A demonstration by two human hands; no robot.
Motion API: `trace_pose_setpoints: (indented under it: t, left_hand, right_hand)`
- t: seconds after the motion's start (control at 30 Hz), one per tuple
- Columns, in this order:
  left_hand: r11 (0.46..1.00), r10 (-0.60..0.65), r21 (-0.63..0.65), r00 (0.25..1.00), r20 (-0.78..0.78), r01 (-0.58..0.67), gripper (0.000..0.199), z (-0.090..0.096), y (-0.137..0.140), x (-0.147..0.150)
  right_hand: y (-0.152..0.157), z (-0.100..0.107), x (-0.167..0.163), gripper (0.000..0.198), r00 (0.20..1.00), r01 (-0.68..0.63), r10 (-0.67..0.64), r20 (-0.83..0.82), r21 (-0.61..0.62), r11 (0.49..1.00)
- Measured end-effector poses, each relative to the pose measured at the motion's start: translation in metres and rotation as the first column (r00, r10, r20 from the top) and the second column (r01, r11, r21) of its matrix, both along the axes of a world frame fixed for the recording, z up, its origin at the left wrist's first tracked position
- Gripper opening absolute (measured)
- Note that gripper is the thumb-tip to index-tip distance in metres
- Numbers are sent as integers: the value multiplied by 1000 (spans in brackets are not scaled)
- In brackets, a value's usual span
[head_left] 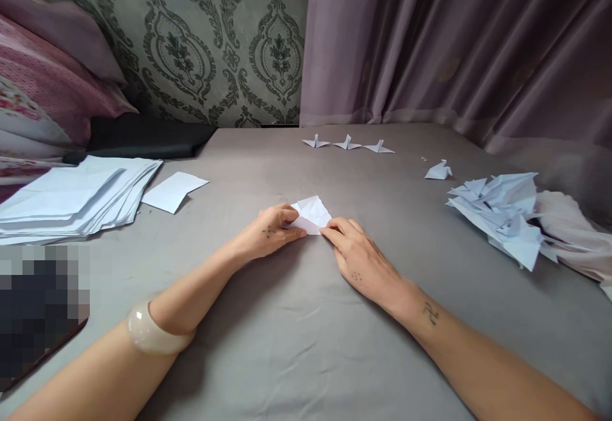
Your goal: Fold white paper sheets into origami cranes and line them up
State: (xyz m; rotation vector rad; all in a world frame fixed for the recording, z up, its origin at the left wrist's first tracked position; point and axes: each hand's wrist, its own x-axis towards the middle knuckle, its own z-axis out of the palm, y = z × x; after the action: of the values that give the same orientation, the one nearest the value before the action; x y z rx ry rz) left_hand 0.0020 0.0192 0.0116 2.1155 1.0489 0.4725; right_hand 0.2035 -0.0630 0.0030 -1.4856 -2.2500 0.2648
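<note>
A small folded piece of white paper [312,212] with creases lies on the grey cloth in the middle of the view. My left hand [272,231] pinches its left side between thumb and fingers. At the paper's lower right corner, my right hand [356,252] has its fingertips closed on the edge. Parts of the paper are hidden beneath the fingers of both hands.
A stack of white paper [71,198] and a loose sheet [176,191] lie left. Several folded paper birds [347,143] stand at the back, another bird [438,169] right of them. A pile of folded paper [502,214] sits far right. A pixelated dark object [38,312] lies near left.
</note>
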Motion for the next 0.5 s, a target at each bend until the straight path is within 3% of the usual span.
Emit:
trace_pose_setpoints:
  t: [0.13,0.27,0.33,0.5]
  left_hand:
    - [985,-159,49,985,-64,163,24,3,4,-6]
    - [942,-184,254,971,-151,218,29,-2,5,-6]
    - [901,-132,390,976,-174,191,30,-5,3,-4]
    - [743,128,669,987,-97,-30,34,-6,-4,6]
  right_hand:
    - [-1,0,-1,43,1000,6,-6,23,-11,1000]
    - [-1,0,-1,44,999,20,-19,41,-31,999]
    - [-1,0,-1,42,999,21,-19,46,-32,999]
    - [-1,-1,-1,42,997,28,-26,74,-29,999]
